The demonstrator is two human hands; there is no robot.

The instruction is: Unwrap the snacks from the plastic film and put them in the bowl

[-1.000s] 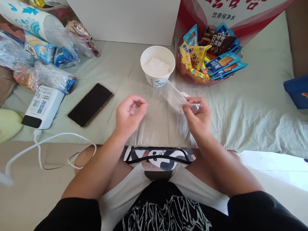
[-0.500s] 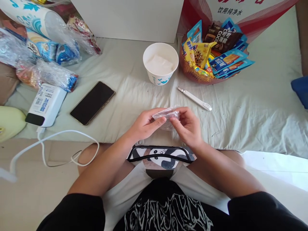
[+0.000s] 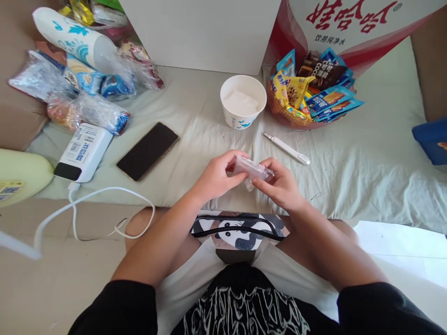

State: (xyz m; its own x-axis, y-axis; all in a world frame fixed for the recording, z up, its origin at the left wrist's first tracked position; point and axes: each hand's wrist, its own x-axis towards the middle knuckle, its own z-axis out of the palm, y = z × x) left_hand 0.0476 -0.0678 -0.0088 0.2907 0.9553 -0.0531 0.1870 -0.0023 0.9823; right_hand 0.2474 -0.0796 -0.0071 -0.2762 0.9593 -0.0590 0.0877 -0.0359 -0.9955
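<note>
Between my two hands is a small clear plastic packet (image 3: 252, 168), crinkled and see-through, with a loose flap hanging below. My left hand (image 3: 223, 173) pinches its left end between thumb and fingers. At the other end, my right hand (image 3: 279, 184) grips the packet's right edge. What the packet contains, if anything, I cannot make out. Just beyond my hands stands a white paper bowl (image 3: 243, 104) with pale, folded material inside. A white utility knife (image 3: 287, 148) lies on the cloth to the right of the bowl.
A basket (image 3: 296, 118) of snack packets stands at the back right, before a large printed box (image 3: 335, 28). To the left lie a phone (image 3: 148, 150), a white power bank (image 3: 84, 151) with a cable (image 3: 115, 189), and several wrapped snacks (image 3: 101, 109). A blue container (image 3: 431, 139) sits far right.
The plastic packet has been turned and slightly raised, its face now tilted between my fingers. My left hand's grip has shifted. The whole view has moved a little.
</note>
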